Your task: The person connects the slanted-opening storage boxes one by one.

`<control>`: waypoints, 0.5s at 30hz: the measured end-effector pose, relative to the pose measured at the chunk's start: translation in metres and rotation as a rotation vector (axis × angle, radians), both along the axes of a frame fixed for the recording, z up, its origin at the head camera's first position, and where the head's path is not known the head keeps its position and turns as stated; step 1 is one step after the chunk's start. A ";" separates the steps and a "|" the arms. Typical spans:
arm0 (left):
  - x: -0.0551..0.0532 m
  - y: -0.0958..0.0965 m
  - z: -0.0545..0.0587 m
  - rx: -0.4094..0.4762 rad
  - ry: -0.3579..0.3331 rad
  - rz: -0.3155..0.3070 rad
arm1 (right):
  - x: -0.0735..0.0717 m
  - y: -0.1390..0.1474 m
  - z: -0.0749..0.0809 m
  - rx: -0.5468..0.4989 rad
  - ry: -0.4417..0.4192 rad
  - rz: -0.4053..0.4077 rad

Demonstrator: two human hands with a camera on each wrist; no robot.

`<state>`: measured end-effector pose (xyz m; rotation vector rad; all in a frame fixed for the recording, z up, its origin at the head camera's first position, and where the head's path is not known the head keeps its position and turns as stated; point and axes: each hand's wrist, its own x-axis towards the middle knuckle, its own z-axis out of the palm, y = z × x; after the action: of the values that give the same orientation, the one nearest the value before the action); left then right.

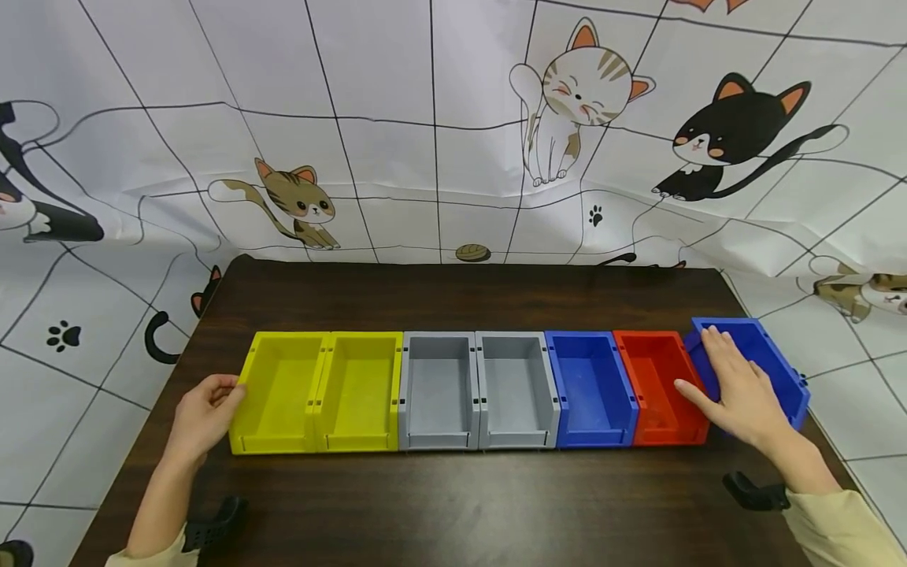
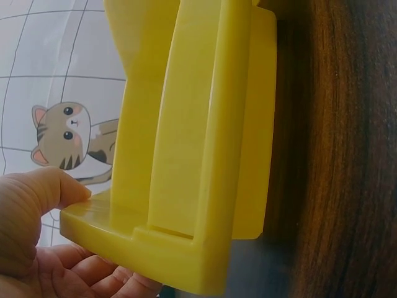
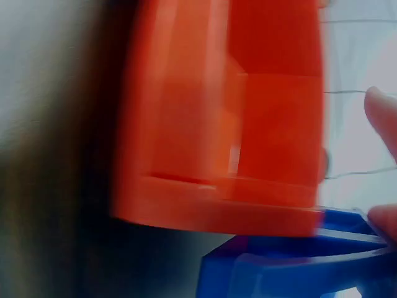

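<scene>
At the left end of a row of plastic bins, my left hand (image 1: 204, 417) pinches the side wall of a yellow bin (image 1: 279, 394). In the left wrist view the thumb lies over the wall's top edge and the fingers are outside it. My right hand (image 1: 740, 394) spreads over the near left side of a blue bin (image 1: 772, 354) at the right end, fingers straight, thumb pointing toward the red bin (image 1: 660, 378). That blue bin sits tilted, angled away from the row. Whether the right palm touches it cannot be told; the right wrist view is blurred.
Between the ends stand a second yellow bin (image 1: 360, 394), two grey bins (image 1: 439, 386) and another blue bin (image 1: 591, 386), side by side. All rest on a dark wooden table (image 1: 453, 504). A white cat-print cloth (image 1: 390, 173) hangs behind and beside it.
</scene>
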<state>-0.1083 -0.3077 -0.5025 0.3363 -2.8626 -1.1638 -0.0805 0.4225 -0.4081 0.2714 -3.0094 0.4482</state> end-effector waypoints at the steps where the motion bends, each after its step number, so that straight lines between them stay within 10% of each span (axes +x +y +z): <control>1: -0.002 -0.005 -0.008 -0.008 0.010 0.005 | 0.000 -0.001 -0.002 0.010 -0.002 -0.003; 15: -0.001 -0.007 -0.008 -0.001 0.014 0.001 | 0.001 -0.005 -0.014 -0.037 0.024 -0.018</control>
<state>-0.1089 -0.3145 -0.5102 0.3283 -2.8505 -1.1591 -0.0799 0.4173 -0.4223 0.2447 -2.9746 0.4947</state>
